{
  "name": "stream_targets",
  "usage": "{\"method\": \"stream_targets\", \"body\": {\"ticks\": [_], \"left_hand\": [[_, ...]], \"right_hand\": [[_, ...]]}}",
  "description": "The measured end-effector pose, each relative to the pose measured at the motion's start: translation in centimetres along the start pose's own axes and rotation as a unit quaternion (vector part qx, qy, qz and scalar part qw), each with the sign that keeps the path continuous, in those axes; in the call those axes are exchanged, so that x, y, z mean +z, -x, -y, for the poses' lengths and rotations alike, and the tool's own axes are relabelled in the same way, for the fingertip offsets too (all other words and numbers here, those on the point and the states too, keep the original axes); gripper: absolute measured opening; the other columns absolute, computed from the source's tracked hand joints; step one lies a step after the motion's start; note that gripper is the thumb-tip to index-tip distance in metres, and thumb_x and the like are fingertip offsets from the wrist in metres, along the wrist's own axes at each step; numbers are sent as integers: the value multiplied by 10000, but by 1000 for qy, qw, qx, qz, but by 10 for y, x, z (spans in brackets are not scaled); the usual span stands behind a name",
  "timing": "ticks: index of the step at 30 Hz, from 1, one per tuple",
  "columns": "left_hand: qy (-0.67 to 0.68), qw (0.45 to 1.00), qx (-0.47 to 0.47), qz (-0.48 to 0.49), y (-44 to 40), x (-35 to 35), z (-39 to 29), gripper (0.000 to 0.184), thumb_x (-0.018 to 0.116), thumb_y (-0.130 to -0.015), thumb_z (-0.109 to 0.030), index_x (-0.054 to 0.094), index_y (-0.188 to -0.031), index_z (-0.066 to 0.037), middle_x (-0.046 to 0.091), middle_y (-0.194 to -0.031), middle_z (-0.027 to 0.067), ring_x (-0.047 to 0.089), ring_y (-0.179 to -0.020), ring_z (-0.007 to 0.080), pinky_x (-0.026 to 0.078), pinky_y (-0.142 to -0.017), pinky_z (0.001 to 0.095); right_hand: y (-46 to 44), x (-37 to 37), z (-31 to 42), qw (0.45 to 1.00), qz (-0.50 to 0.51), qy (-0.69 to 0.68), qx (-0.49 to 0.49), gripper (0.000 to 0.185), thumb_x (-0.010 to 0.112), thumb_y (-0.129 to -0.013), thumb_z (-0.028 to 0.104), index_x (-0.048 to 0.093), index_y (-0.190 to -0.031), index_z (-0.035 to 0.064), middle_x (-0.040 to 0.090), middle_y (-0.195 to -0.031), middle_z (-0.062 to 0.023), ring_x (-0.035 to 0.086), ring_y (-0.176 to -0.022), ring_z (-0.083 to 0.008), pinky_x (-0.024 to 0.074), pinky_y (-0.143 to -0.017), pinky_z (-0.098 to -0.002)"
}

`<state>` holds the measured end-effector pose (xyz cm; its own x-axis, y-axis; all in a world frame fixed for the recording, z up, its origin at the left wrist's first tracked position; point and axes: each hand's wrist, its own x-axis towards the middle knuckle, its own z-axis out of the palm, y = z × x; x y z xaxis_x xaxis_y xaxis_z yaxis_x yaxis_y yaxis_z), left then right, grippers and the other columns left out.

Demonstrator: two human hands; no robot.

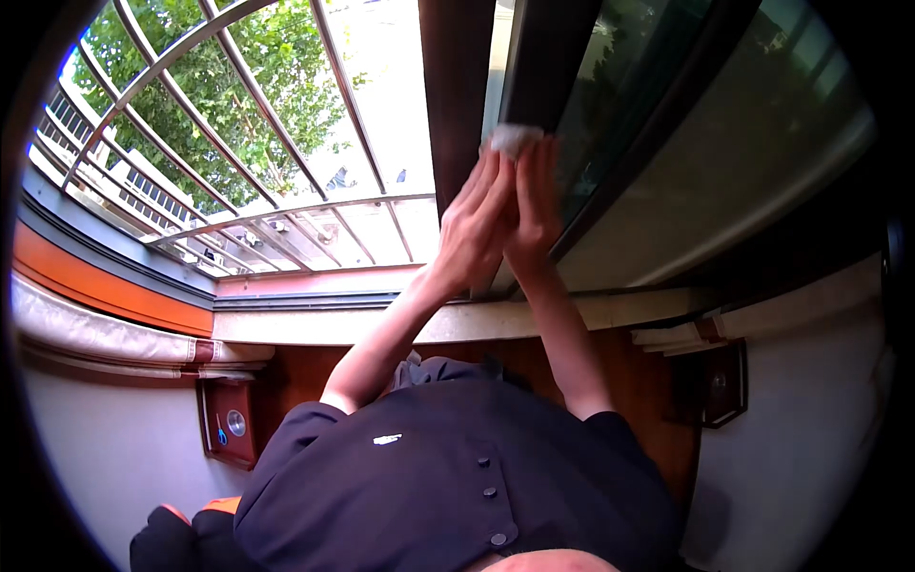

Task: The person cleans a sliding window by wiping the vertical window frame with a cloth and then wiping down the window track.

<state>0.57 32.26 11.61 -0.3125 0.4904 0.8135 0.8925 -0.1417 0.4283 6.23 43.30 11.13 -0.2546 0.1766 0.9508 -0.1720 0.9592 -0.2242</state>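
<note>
A crumpled whitish cloth (518,140) lies at the fingertips of both hands, up against the dark frame of a sliding window (551,67). My left hand (469,229) reaches up from the left, its fingers pressed together with their tips at the cloth. Close beside it, my right hand (534,205) also has its fingers together and touching the cloth; they are somewhat blurred. The palms are close to each other, hiding part of the frame behind them. How much cloth lies under the fingers I cannot tell.
Left of the hands, the window opening shows metal security bars (257,95) with a tree outside. A pale sill (381,327) runs below. Gathered curtains (105,329) hang at the left. A small wooden shelf (205,419) holds a round metal item and something blue.
</note>
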Motion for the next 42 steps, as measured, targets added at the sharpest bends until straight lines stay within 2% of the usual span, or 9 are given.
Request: {"method": "stream_targets", "body": {"ticks": [2, 8, 12, 13, 20, 28, 31, 35, 42], "left_hand": [[-4, 999, 24, -24, -28, -7, -10, 663, 460, -984, 38, 361, -1638, 97, 346, -1662, 409, 348, -1567, 526, 363, -1264, 501], [4, 998, 37, -46, -46, -11, -18, 650, 447, -999, 32, 348, -1636, 114, 314, -1678, 410, 330, -1576, 521, 370, -1258, 479], [-26, 999, 19, -20, -2, 2, 2, 625, 484, -1012, -14, 376, -1609, 138, 370, -1631, 434, 397, -1525, 558, 421, -1220, 495], [-14, 1000, 1, -22, 17, 10, 11, 672, 605, -951, -36, 439, -1585, 109, 438, -1597, 408, 447, -1490, 563, 428, -1219, 543], [5, 997, -62, 52, 99, 29, 37, 660, 632, -938, -53, 472, -1557, 107, 477, -1567, 395, 471, -1462, 574, 437, -1212, 552], [10, 993, 72, -90, -58, -13, -10, 592, 565, -975, -14, 506, -1557, 76, 467, -1596, 377, 464, -1486, 547, 424, -1230, 532], [30, 993, 69, -88, -70, -22, -20, 601, 566, -962, 16, 506, -1557, 79, 475, -1595, 373, 470, -1482, 544, 445, -1208, 523], [10, 997, 37, -63, -33, -11, -6, 575, 554, -950, 51, 528, -1522, 96, 510, -1562, 371, 507, -1452, 545, 466, -1187, 518], [15, 993, -95, 70, 114, 27, 34, 595, 523, -892, 98, 539, -1487, 91, 531, -1525, 355, 509, -1442, 527, 467, -1179, 508]], "right_hand": [[-35, -4, 8, 999, -34, -7, -11, 489, 675, -1032, 26, 598, -1510, -40, 542, -1586, -284, 507, -1491, -455, 454, -1225, -526], [-64, -8, 16, 997, -70, -3, -34, 452, 674, -1019, 37, 647, -1466, -28, 574, -1546, -301, 529, -1460, -499, 476, -1194, -556], [-12, -2, 6, 998, -52, -1, -23, 425, 676, -1026, 52, 663, -1442, -31, 605, -1513, -297, 544, -1449, -495, 481, -1188, -560], [10, 0, 1, 999, -36, 3, -15, 421, 677, -1026, 51, 667, -1439, -28, 620, -1498, -290, 553, -1440, -495, 489, -1179, -561], [113, 8, -15, 999, 43, 3, 33, 444, 672, -1029, 47, 660, -1471, 8, 616, -1515, -272, 553, -1442, -483, 522, -1149, -538], [-68, -11, 16, 999, -33, -38, -8, 522, 662, -1004, -17, 615, -1522, 29, 568, -1567, -267, 512, -1484, -462, 485, -1193, -512], [-91, -12, 18, 993, -94, -42, -55, 403, 650, -1018, -24, 687, -1420, -28, 621, -1501, -284, 550, -1452, -456, 484, -1193, -499], [-51, -7, 6, 996, -69, -12, -48, 375, 688, -984, -53, 726, -1357, -41, 658, -1458, -276, 584, -1423, -453, 503, -1171, -516], [128, 5, -25, 999, 31, -19, -6, 405, 719, -961, -66, 737, -1361, -4, 688, -1421, -258, 613, -1387, -466, 541, -1134, -528]]}}
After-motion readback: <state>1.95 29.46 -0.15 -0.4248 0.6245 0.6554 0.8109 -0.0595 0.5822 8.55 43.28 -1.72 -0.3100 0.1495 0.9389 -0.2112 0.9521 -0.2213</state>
